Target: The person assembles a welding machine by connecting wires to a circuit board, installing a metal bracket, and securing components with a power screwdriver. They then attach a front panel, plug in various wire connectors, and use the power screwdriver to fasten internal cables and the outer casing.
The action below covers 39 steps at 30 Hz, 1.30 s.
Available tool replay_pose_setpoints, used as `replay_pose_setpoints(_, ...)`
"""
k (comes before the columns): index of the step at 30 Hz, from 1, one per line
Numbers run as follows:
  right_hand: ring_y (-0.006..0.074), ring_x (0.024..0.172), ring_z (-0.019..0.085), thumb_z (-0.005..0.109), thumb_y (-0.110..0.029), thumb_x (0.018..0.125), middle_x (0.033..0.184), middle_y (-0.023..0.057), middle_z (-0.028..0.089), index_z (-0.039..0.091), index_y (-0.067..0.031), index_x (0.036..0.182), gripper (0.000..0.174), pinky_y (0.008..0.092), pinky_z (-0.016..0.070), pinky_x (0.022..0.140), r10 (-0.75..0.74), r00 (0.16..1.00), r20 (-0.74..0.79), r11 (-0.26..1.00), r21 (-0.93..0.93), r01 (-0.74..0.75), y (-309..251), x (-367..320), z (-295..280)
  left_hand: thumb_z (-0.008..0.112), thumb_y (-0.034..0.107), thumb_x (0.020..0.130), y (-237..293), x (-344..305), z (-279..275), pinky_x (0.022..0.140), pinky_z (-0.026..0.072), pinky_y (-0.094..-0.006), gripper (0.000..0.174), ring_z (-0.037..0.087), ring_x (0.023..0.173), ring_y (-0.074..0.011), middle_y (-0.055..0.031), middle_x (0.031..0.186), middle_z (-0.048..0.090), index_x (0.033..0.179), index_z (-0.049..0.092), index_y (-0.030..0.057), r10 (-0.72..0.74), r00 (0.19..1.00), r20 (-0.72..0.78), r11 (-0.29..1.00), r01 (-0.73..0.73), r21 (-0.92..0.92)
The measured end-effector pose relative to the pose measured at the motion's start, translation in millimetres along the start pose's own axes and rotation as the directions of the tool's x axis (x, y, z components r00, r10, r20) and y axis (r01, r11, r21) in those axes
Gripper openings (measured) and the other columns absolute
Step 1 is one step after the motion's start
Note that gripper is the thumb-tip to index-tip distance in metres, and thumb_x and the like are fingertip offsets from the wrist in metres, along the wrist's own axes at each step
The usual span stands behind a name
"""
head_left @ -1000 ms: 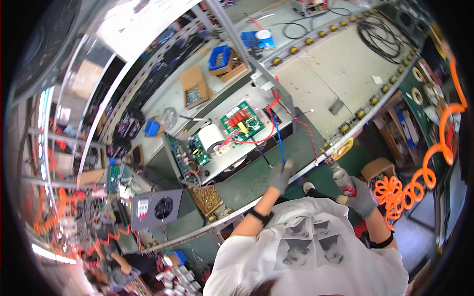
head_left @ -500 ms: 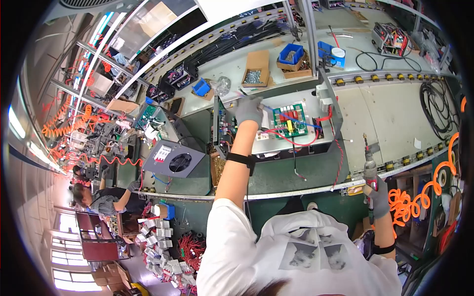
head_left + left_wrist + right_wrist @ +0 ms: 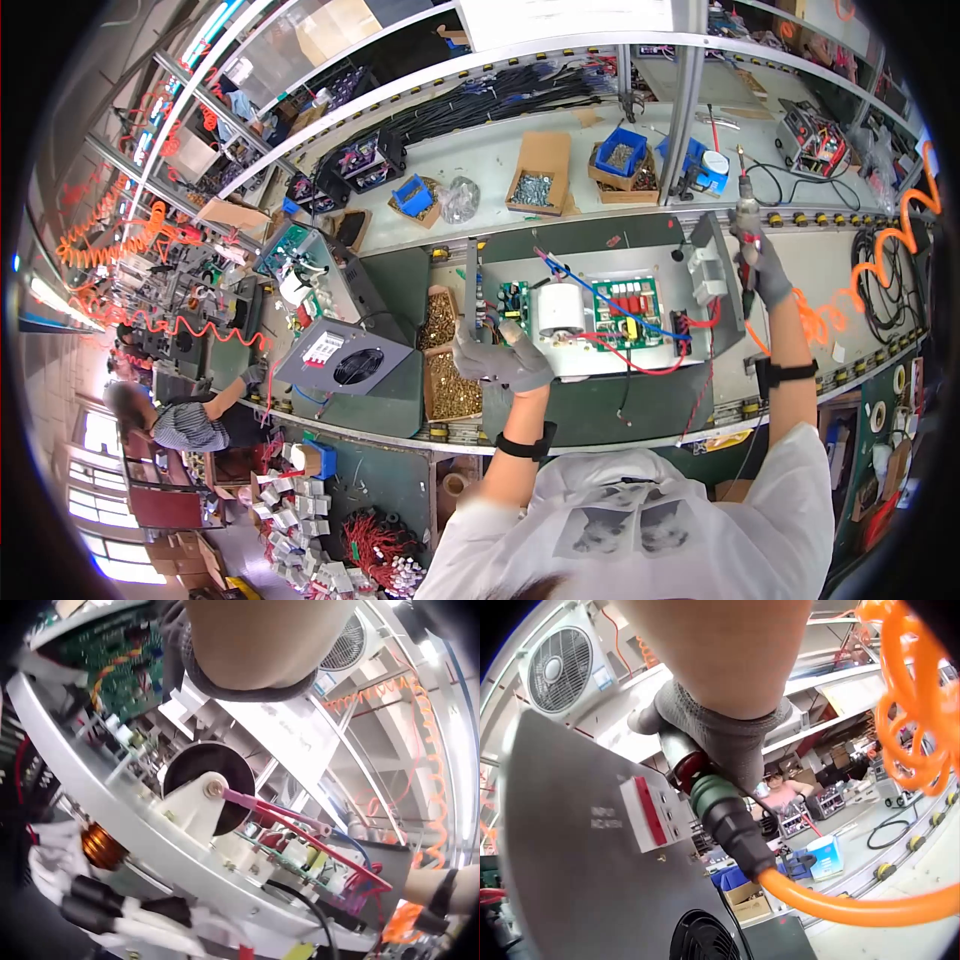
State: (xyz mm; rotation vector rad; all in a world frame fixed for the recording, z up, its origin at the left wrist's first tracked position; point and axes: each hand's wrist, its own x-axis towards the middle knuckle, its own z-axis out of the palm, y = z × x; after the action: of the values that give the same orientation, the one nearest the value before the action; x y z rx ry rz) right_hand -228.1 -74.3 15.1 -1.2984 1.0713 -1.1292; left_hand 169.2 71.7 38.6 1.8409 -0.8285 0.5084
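My left hand (image 3: 505, 362), in a grey glove, is at the near left corner of an open metal chassis (image 3: 575, 268), thumb and fingers apart beside its end panel. Its fingertips are mostly hidden in the left wrist view. Inside the chassis sit a white cylindrical part (image 3: 560, 308), a green circuit board (image 3: 628, 312) and red and blue wires. My gloved right hand (image 3: 765, 268) grips an air screwdriver (image 3: 746, 215) beside the chassis's right end panel (image 3: 592, 847), bit pointing away from me. An orange air hose (image 3: 840, 909) runs from the tool's end.
Bins of brass fasteners (image 3: 452, 388) stand left of the chassis. A second unit with a fan panel (image 3: 345, 358) is farther left. Cartons of screws (image 3: 535, 188) and blue bins (image 3: 620, 152) line the rear shelf. Coiled orange hose (image 3: 825, 318) hangs at the right.
My left hand has come back from over the chassis to its near left corner. The right hand has lifted the screwdriver from beside the bench to the chassis's right end. The view has turned.
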Motion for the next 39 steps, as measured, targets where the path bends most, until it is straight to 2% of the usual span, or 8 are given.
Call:
replay_pose_setpoints(8,0.023,0.104,0.058,0.071,-0.051,0.072,0.114,0.0143,0.057,0.041,-0.0012,0.127,0.08,0.036,0.0475,0.09,0.11,0.915,0.388,0.931,0.283,-0.232,-21.9,16.1,22.7,0.056,0.034,0.077,-4.4,34.3,26.8,0.089,0.0254,-0.042,0.052,0.04,0.101,-0.0317,-0.0155,0.1,0.049,0.114,0.049,-0.0029,0.086,0.994,-0.062,0.996,-0.085,0.013)
replay_pose_setpoints(18,0.0155,0.097,0.053,0.075,-0.047,0.07,0.106,0.0051,0.052,0.04,-0.0049,0.124,0.077,0.032,0.0454,0.085,0.246,0.969,0.022,0.923,0.299,-0.242,1.9,-177.5,52.4,0.055,0.028,0.079,-1.3,110.5,45.8,0.101,0.024,-0.0485,0.05,0.033,0.12,-0.0345,-0.0237,0.128,0.041,0.12,0.049,0.0001,0.26,0.887,0.381,0.935,-0.33,0.129)
replay_pose_setpoints(20,0.0147,0.09,0.052,0.076,-0.05,0.066,0.1,0.004,0.05,0.04,-0.004,0.123,0.081,0.0298,0.0427,0.085,0.214,0.962,0.168,0.902,0.345,-0.26,-3.6,-195.8,64.5,0.055,0.024,0.079,1.9,114.0,22.5,0.103,0.0237,-0.0465,0.052,0.033,0.124,-0.0342,-0.021,0.134,0.039,0.126,0.045,0.0033,0.286,0.885,0.367,0.832,-0.04,-0.553)
replay_pose_setpoints(22,0.0135,0.084,0.05,0.079,-0.051,0.061,0.093,0.0021,0.048,0.043,-0.0021,0.119,0.084,0.0287,0.0419,0.084,0.295,0.951,0.096,0.888,0.339,-0.31,-23.1,-207.6,85.6,0.054,0.033,0.086,26.3,112.4,-11.6,0.106,0.0261,-0.0458,0.063,0.035,0.129,-0.0352,-0.0172,0.145,0.029,0.14,0.032,0.0076,0.372,0.739,0.561,0.174,0.538,-0.825)
replay_pose_setpoints(24,0.015,0.089,0.052,0.08,-0.046,0.06,0.095,0.0033,0.051,0.046,-0.0005,0.115,0.079,0.0308,0.0425,0.085,0.265,0.949,0.169,0.891,0.335,-0.308,-21.2,-208.5,89.2,0.048,0.047,0.089,56.1,121.0,-49.8,0.11,0.0216,-0.0513,0.075,0.019,0.138,-0.0364,-0.0155,0.151,0.016,0.147,0.015,0.0128,0.458,0.482,0.747,-0.08,0.859,-0.505)
replay_pose_setpoints(28,0.0118,0.077,0.05,0.082,-0.056,0.057,0.088,0.0013,0.052,0.048,-0.0037,0.112,0.083,0.0247,0.0414,0.068,0.25,0.913,0.322,0.893,0.287,-0.346,-14.9,-194.3,88.9,0.047,0.045,0.091,70.6,117.2,-85.5,0.111,0.0198,-0.0528,0.073,0.02,0.138,-0.0361,-0.0139,0.151,0.017,0.147,0.013,0.0134,0.48,0.446,0.756,-0.215,0.895,-0.392)
replay_pose_setpoints(34,0.0165,0.088,0.062,0.074,-0.03,0.065,0.104,0.011,0.061,0.051,0.003,0.115,0.064,0.0291,0.0517,0.077,0.287,0.775,0.563,0.847,0.23,-0.48,-27.3,-168.0,82.5,0.053,-0.003,0.085,83.7,91.8,-104.9,0.09,0.0505,-0.0356,0.062,0.055,0.114,-0.0306,-0.0193,0.134,0.044,0.141,0.026,0.0063,0.14,0.385,0.912,0.424,0.809,-0.407)
replay_pose_setpoints(39,0.0139,0.078,0.058,0.069,-0.014,0.072,0.093,0.0069,0.062,0.052,-0.0015,0.112,0.045,0.0288,0.0494,0.071,0.248,0.794,0.555,0.958,-0.019,-0.286,-41.1,-130.5,60.0,0.066,0.022,0.081,67.1,53.6,-24.9,0.069,0.0503,-0.0294,0.035,0.064,0.075,-0.019,-0.013,0.106,0.06,0.111,0.062,0.0049,0.024,0.393,0.919,0.974,0.197,-0.11)
